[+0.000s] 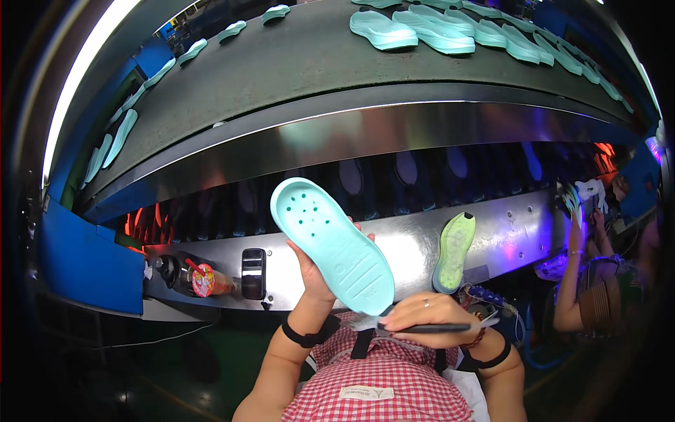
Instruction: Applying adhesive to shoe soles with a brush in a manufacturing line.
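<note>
A turquoise shoe sole (330,239) is tilted up in front of me, with small holes at its upper, wider end and grooves lower down. My left hand (313,271) grips it from behind, its fingers partly hidden by the sole. At the lower end, my right hand (425,316) is closed round a black-handled brush (429,328). The brush's pale, blurred head lies just below the sole's edge; whether they touch I cannot tell. On the metal ledge to the right lies a yellow-green sole (455,246).
Beyond the metal ledge (408,246), several soles hang or stand in a dark slot. A conveyor belt (281,70) above carries many turquoise soles (443,32). Left on the ledge are a black box (254,273), a drink cup (204,280) and a dark bottle (169,269). A co-worker's arm (569,281) shows right.
</note>
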`<act>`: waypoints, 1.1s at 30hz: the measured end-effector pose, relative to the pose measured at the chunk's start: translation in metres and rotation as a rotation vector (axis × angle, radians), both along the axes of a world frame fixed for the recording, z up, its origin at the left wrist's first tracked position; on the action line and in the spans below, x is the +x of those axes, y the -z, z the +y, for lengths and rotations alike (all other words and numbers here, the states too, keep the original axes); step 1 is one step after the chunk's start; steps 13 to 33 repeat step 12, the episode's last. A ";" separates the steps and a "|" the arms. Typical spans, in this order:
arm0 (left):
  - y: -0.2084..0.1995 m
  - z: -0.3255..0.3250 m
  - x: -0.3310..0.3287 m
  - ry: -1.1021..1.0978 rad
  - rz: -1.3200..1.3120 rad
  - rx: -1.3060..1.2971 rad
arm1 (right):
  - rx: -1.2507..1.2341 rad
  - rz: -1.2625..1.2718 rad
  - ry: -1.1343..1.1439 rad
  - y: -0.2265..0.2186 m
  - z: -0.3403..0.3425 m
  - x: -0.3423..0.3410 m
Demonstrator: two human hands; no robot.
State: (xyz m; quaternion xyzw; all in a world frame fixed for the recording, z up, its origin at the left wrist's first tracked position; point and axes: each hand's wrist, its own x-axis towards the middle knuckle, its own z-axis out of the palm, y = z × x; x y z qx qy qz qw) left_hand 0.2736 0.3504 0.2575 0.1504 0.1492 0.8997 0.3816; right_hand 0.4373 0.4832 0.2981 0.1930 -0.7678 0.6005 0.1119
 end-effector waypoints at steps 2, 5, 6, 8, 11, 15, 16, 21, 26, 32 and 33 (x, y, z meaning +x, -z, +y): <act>-0.011 -0.002 0.003 -0.040 0.001 -0.039 | -0.142 -0.012 0.190 0.008 0.014 0.002; -0.011 0.003 -0.002 0.006 0.025 0.041 | 0.001 -0.048 0.251 0.008 0.009 0.000; -0.010 0.002 -0.003 0.044 0.071 0.103 | -0.013 -0.081 0.133 0.006 0.003 0.000; -0.015 -0.004 -0.004 0.026 0.020 0.097 | -0.055 -0.053 0.042 0.006 0.009 -0.001; -0.035 -0.003 -0.002 0.011 0.016 -0.016 | -0.583 -0.184 0.078 0.018 0.013 -0.004; -0.048 -0.001 0.006 -0.153 -0.014 -0.247 | -0.736 -0.229 0.025 0.026 0.010 -0.006; -0.048 -0.001 0.006 -0.153 -0.014 -0.247 | -0.736 -0.229 0.025 0.026 0.010 -0.006; -0.048 -0.001 0.006 -0.153 -0.014 -0.247 | -0.736 -0.229 0.025 0.026 0.010 -0.006; -0.048 -0.001 0.006 -0.153 -0.014 -0.247 | -0.736 -0.229 0.025 0.026 0.010 -0.006; -0.048 -0.001 0.006 -0.153 -0.014 -0.247 | -0.736 -0.229 0.025 0.026 0.010 -0.006; -0.048 -0.001 0.006 -0.153 -0.014 -0.247 | -0.736 -0.229 0.025 0.026 0.010 -0.006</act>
